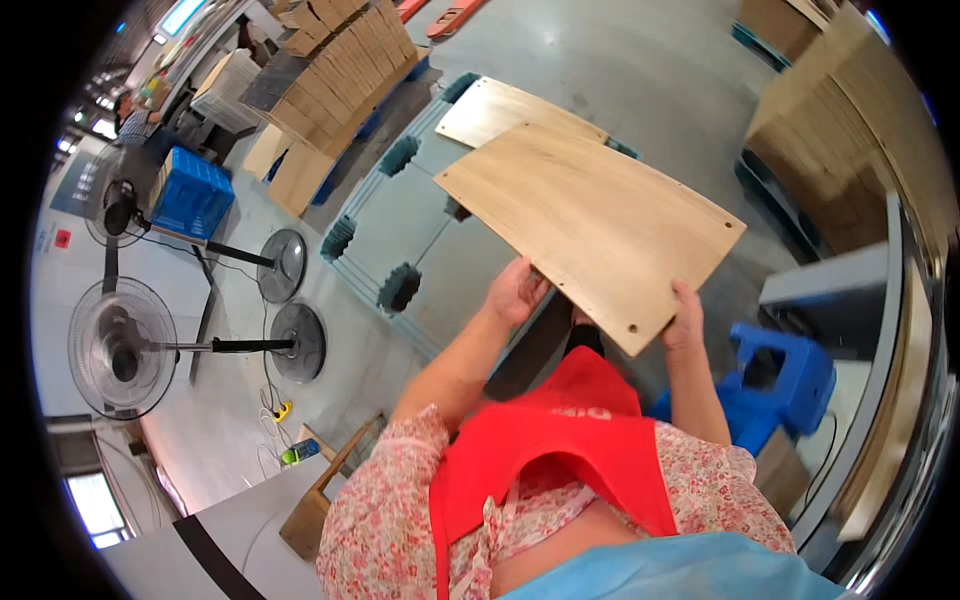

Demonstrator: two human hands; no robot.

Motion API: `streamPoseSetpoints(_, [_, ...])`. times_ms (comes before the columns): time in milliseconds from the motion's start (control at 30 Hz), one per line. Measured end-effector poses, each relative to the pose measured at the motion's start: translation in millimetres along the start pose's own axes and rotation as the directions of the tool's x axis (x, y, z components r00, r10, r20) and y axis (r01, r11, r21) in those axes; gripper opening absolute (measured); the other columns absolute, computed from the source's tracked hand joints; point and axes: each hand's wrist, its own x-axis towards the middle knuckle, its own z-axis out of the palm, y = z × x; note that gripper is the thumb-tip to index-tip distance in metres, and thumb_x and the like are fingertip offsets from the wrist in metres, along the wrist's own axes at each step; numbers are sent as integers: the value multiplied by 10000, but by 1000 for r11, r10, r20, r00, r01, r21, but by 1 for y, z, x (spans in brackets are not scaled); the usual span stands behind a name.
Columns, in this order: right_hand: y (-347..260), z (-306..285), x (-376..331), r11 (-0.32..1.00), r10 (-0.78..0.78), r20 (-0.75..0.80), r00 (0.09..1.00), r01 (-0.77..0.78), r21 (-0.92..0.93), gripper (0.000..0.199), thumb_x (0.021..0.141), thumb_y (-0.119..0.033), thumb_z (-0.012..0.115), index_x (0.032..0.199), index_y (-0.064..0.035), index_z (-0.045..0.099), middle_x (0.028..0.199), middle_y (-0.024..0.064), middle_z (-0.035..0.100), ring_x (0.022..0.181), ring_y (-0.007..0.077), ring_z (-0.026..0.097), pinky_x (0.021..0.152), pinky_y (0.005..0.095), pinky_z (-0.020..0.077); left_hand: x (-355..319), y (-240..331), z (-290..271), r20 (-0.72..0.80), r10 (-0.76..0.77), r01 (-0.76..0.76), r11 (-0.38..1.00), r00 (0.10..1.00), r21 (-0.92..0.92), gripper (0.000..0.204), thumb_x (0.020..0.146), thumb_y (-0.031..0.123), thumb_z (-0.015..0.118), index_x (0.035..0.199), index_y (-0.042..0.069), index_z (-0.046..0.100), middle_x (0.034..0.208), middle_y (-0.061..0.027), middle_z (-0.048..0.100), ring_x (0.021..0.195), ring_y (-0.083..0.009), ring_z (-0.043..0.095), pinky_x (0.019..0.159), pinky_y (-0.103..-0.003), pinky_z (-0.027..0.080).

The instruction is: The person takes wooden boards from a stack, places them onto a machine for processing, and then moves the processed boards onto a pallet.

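- Right out front, over a grey concrete floor (640, 60), a light wooden panel (590, 225) is held up in the air, tilted, with small drill holes near its corners.
- left hand (516, 290) grips the panel's near left edge, fingers curled under it and thumb on top, so it's clamped on the board.
- right hand (684, 318) has the near right corner, fingers wrapped over the edge, also closed on the board.
- Under the panel sits a pale grey-blue plastic pallet (400, 215) with dark slots along its side, and a second wooden panel (505, 108) lies flat on its far end.
- Person is wearing a red apron (560, 440) over a floral shirt; there's small white print on the apron, too blurry to make out.
- Packages: a big stack of flat brown cardboard sheets (335, 60) at upper left on a blue pallet, and more brown stacked boards (850, 140) on the right side.
- blue plastic crate (192, 192) sits left, beside the fans.
- Two standing fans (120, 345) at far left, round bases near each other on the floor.
- A little red square sign (62, 238) is on the far left wall, can't tell what it shows.
- blue plastic stool (785, 375) stands just right of the right forearm.
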Motion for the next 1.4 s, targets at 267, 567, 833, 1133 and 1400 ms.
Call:
streamPoseSetpoints(267, [31,80,298,994,9,-44,999,-14,-105,295,781,-32,542,1067,40,526,956,101,594,816,237,599,694,390,508,28,52,32,-404,93,48,944,910,326,535,927,273,526,1368,48,323,1359,-132,433,1109,-267,532,889,-358,456])
streamPoseSetpoints(567, [108,0,478,948,171,-121,978,-197,-250,450,837,-157,626,1196,61,467,1138,137,548,1006,244,546,836,388,450,-130,-54,-31,-915,-167,474,880,367,30,453,882,232,606,1275,60,461,1145,-82,596,899,-199,610,747,-338,519])
streamPoseSetpoints(833, [131,-3,499,697,158,81,984,-53,-715,615,837,-151,604,1358,7,318,1276,177,487,1137,275,490,971,336,381,-122,-57,11,-911,-207,635,769,356,73,484,868,209,630,1289,39,460,1085,-67,622,795,-157,615,665,-276,513])
streamPoseSetpoints(1133, [-53,-118,350,-238,-54,118,992,102,-966,663,809,-230,593,1358,33,329,1402,247,332,1311,357,315,1083,403,275,-69,-26,-71,-723,-125,569,711,680,413,415,859,160,624,1231,15,511,911,-60,620,735,-143,578,596,-264,473])
streamPoseSetpoints(1400, [-336,-114,40,-612,-786,265,558,-649,-452,541,777,-259,651,1281,-155,484,1454,106,302,1361,256,244,1076,491,203,38,13,-31,-381,-48,372,360,923,856,475,846,222,620,1246,0,491,990,-91,617,810,-172,596,671,-285,486])
